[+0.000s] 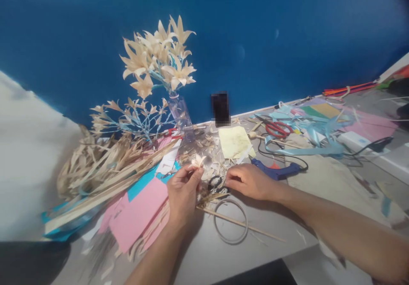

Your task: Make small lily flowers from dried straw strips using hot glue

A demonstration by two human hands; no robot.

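A small pale flower (198,161) was found pinched between the thumb and fingers of the left hand (182,193), over the scraps on the table (204,251). The fingers of the right hand (249,182) were seen curled inward beside the black-handled scissors (218,188); whether anything was gripped by them could not be determined. A grey ring (246,223), crossed by a thin stick (265,232), was noted nearer the wearer. A blue glue gun (277,172) was observed just beyond the right wrist. Larger flowers (179,74) were held in a clear bottle (179,111).
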